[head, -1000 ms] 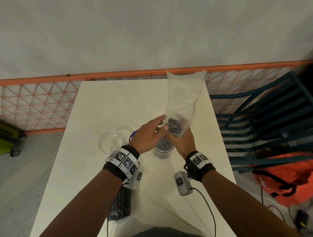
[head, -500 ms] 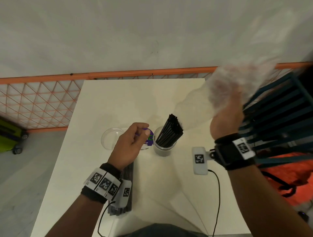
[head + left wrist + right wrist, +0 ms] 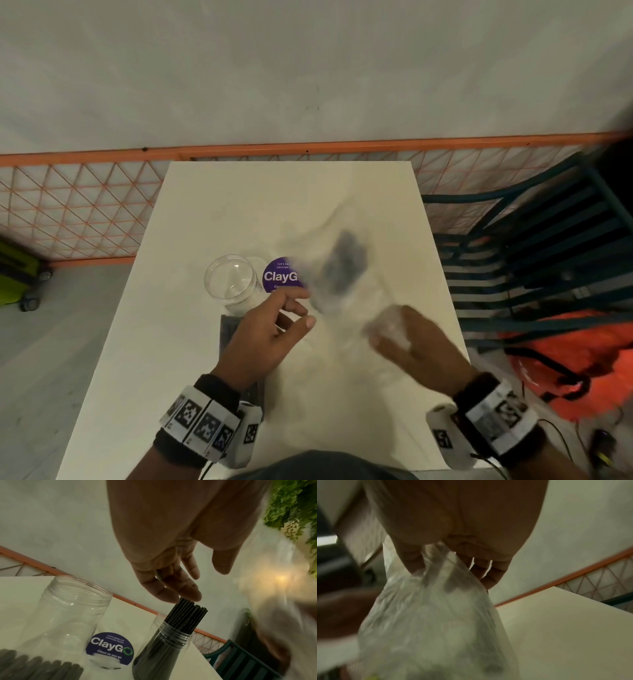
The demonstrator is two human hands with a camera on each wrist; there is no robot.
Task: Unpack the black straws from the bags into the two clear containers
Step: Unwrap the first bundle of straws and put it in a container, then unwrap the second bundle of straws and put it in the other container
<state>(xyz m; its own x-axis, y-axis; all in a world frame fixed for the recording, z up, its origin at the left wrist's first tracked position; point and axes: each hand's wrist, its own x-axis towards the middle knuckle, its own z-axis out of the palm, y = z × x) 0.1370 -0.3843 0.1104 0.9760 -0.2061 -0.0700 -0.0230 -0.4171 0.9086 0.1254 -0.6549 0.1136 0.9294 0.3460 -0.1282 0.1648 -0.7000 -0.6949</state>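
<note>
the right hand (image 3: 453,524) clenches the neck of an emptied clear bag (image 3: 435,622), likely to clear it away. the left hand (image 3: 171,561) hangs with fingers (image 3: 187,593) relaxed just above the black straws (image 3: 185,616), which stand upright in one clear container (image 3: 164,647). the other container (image 3: 68,615) stands empty on the surface (image 3: 274,205), ready for the packed bag (image 3: 39,668) beside it.

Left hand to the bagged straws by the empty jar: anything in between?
Nothing visible blocks it. The left hand hovers open directly above the bagged straws lying flat on the table, just near side of the empty jar. The right hand grips the emptied plastic bag off to the right.
</note>
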